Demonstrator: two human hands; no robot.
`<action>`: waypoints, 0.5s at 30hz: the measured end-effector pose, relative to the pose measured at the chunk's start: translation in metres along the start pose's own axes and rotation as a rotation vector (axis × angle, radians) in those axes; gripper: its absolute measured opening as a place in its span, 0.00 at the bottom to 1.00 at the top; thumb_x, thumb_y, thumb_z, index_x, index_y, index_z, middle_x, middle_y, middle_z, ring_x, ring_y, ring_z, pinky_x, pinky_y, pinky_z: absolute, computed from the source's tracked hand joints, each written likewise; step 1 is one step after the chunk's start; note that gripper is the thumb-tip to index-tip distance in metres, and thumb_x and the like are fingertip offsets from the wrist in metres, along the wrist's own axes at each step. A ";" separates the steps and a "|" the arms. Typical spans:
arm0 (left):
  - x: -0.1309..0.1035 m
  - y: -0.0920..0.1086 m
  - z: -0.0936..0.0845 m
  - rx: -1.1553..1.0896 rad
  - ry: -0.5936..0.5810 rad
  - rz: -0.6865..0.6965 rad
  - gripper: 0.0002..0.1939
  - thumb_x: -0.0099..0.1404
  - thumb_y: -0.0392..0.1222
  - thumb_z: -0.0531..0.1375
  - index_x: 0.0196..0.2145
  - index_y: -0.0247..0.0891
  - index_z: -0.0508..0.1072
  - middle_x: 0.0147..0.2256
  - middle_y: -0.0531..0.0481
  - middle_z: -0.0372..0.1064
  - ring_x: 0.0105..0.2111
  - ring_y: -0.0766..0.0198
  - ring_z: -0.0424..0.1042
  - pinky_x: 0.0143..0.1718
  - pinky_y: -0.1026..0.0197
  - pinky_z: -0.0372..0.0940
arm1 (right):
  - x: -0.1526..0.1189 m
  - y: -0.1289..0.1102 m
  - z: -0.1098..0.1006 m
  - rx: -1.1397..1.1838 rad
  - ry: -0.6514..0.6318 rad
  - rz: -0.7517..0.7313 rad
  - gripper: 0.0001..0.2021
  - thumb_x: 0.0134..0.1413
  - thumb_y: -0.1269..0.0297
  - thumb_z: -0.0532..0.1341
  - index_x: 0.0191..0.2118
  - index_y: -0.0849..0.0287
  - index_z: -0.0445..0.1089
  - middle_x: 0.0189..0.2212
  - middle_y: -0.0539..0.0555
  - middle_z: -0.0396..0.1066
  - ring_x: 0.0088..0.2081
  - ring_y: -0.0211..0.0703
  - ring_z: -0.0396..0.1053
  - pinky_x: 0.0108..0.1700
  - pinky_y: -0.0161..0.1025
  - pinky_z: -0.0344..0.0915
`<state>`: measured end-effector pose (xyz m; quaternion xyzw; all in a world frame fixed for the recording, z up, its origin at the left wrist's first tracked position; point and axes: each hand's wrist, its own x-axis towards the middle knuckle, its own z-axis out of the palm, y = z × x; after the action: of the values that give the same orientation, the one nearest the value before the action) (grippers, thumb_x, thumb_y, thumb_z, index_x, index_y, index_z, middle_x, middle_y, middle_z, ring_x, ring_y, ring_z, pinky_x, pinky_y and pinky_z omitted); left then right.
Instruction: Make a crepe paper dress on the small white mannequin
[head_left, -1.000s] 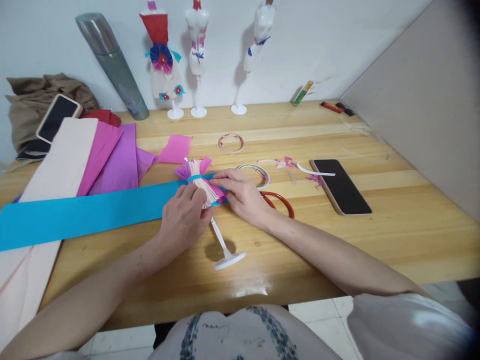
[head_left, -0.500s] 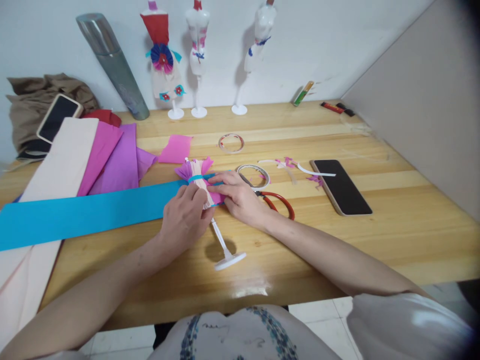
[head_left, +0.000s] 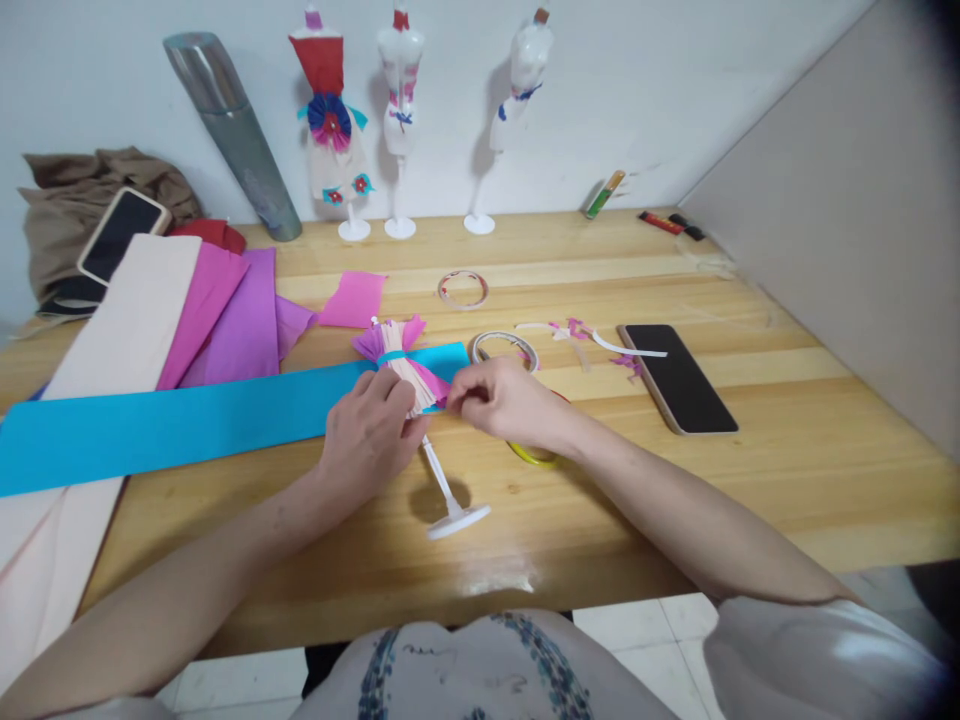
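A small mannequin's paper dress (head_left: 399,372), cream, pink and purple with a thin blue band round the waist, lies on its back. Its white stand (head_left: 453,515) points toward me. My left hand (head_left: 366,435) has its fingers closed on the lower left of the dress skirt. At the skirt's right side, my right hand (head_left: 510,402) pinches the edge of the pink crepe paper. Underneath the dress runs a long blue crepe paper strip (head_left: 202,430). Scissors (head_left: 534,455) are mostly hidden below my right hand.
Three mannequins (head_left: 401,120) stand by the wall beside a grey bottle (head_left: 244,150). Folded crepe paper (head_left: 240,320) lies left. Tape rolls (head_left: 504,345), a pink paper square (head_left: 352,300), paper scraps (head_left: 574,330) and a phone (head_left: 679,380) lie on the table.
My right hand has moved right from the dress, and its fingers have gone from stretched out to a pinch on the pink edge. My left hand stays in place.
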<state>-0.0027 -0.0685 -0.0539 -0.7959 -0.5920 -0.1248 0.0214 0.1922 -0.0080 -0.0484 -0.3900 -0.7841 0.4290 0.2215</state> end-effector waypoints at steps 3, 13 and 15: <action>0.000 -0.001 -0.002 -0.023 0.001 0.014 0.09 0.66 0.41 0.63 0.29 0.40 0.69 0.35 0.44 0.72 0.40 0.52 0.71 0.31 0.57 0.59 | -0.003 -0.010 -0.001 0.117 -0.478 0.225 0.06 0.49 0.71 0.60 0.25 0.61 0.73 0.21 0.48 0.72 0.22 0.35 0.68 0.23 0.31 0.61; 0.002 -0.005 -0.011 -0.341 0.150 -0.064 0.16 0.63 0.39 0.63 0.21 0.42 0.60 0.24 0.50 0.65 0.29 0.58 0.65 0.29 0.57 0.53 | -0.004 -0.009 0.030 0.413 -0.535 0.429 0.12 0.50 0.65 0.66 0.20 0.61 0.67 0.14 0.45 0.68 0.14 0.29 0.62 0.16 0.27 0.56; 0.006 -0.009 -0.023 -0.488 0.270 -0.089 0.19 0.64 0.41 0.61 0.19 0.43 0.58 0.20 0.53 0.58 0.24 0.62 0.58 0.27 0.57 0.51 | -0.004 -0.009 0.029 0.448 -0.525 0.426 0.13 0.52 0.65 0.65 0.20 0.60 0.67 0.13 0.45 0.67 0.14 0.30 0.62 0.16 0.26 0.56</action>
<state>-0.0139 -0.0643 -0.0314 -0.7269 -0.5707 -0.3693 -0.0978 0.1710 -0.0291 -0.0559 -0.3631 -0.6028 0.7105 -0.0005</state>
